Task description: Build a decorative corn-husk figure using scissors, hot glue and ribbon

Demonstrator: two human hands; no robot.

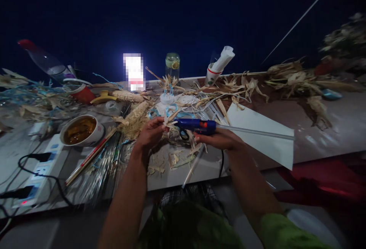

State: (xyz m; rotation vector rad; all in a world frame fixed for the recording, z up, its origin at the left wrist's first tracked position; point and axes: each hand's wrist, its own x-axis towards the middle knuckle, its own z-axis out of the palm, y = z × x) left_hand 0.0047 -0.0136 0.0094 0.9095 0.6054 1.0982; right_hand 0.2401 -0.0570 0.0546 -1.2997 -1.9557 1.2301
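My left hand (151, 132) pinches a small piece of dried corn husk (168, 121) near the middle of the table. Beside it my right hand (219, 138) is wrapped round a blue glue gun (197, 126), its nozzle pointing left and touching or nearly touching the husk piece. A long clear glue stick (257, 130) sticks out of the gun's back end toward the right. Under both hands lie husk scraps (181, 159), and black scissor handles (183, 134) show just below the gun.
A bowl of brown liquid (81, 130), a power strip (42, 172) with cords and a bundle of thin rods (107, 165) lie left. Behind are corncobs (128, 97), a bottle (172, 66) and a paper cup (213, 74); a white board (254, 127) lies right.
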